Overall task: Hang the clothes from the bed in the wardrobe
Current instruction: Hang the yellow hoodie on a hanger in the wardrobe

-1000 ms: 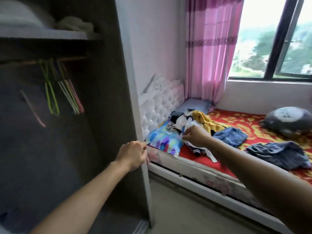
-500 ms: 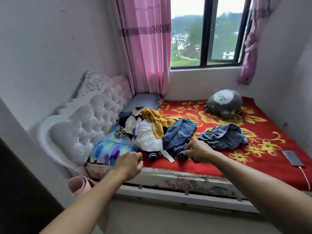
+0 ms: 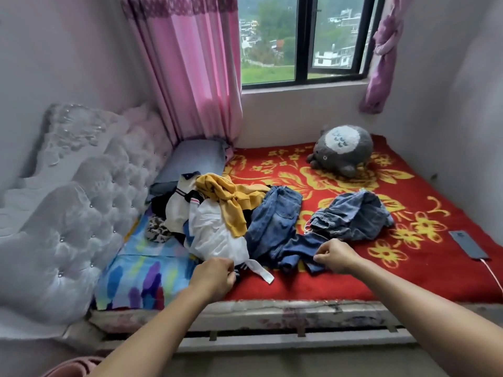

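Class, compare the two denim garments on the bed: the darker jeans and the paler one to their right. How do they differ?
The dark jeans are deeper blue and lie stretched towards the bed's near edge; the pale denim garment is greyer and bunched in a heap. The right hand pinches the dark jeans' near end; the pale denim garment is untouched. Both lie on the red blanket.

Both bare forearms reach forward from the lower edge of the view, the left from lower left, the right from lower right. The left hand lies back upward with fingers curled under and is slightly blurred; whether it grips anything cannot be told. The right hand is knuckles up, with fingers and thumb curled, pinching an edge of the jeans. The two hands are apart.
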`<move>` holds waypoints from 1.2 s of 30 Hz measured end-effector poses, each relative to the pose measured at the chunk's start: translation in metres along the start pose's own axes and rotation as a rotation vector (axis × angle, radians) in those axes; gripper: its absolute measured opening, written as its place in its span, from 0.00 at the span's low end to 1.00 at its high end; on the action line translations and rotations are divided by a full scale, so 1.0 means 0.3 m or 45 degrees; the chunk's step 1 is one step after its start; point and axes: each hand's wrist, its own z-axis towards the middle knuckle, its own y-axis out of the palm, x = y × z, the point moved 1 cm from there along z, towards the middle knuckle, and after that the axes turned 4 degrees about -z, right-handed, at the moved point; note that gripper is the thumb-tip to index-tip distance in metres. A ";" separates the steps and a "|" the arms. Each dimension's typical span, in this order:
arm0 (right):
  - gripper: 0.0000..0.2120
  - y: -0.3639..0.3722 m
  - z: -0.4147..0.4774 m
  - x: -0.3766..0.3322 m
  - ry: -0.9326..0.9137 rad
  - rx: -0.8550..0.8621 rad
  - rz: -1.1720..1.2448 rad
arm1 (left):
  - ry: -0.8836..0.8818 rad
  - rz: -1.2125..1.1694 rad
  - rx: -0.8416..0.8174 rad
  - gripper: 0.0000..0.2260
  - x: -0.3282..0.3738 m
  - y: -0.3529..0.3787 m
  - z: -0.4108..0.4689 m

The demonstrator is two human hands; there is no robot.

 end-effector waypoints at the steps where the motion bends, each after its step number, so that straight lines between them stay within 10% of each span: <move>1: 0.07 0.001 0.057 0.003 0.009 -0.011 0.007 | 0.000 -0.002 -0.018 0.09 -0.010 0.016 0.052; 27: 0.12 0.366 1.649 -0.265 0.141 -0.409 0.149 | -0.534 -0.212 -0.460 0.08 -0.433 0.380 1.108; 36: 0.41 0.540 2.077 -0.609 -0.053 -0.161 0.079 | -0.661 -0.308 -0.375 0.08 -0.695 0.475 1.244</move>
